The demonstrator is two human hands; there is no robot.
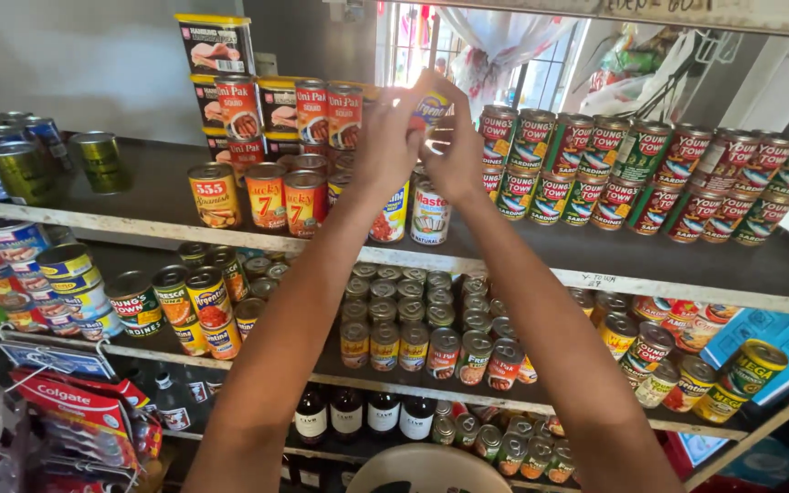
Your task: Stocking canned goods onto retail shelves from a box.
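Both my arms reach up to the top shelf point(595, 274). My left hand point(387, 137) and my right hand point(454, 146) together grip one small can point(433, 110) with a yellow and blue label, held above a stack of cans. Just below them stand a can with a blue and white label point(393, 215) and a can with a white label point(430, 216). Red and orange cans point(267, 196) stand to the left of my left hand. Rows of red and green cans point(650, 178) fill the shelf to the right.
The middle shelf point(385, 383) holds many small cans packed in rows. Dark bottles point(349, 415) stand on the lowest shelf. Hanging red toothpaste packs point(75, 406) are at the lower left. Gold cans point(102, 160) sit at the far left. A blue box point(778, 333) leans at the right.
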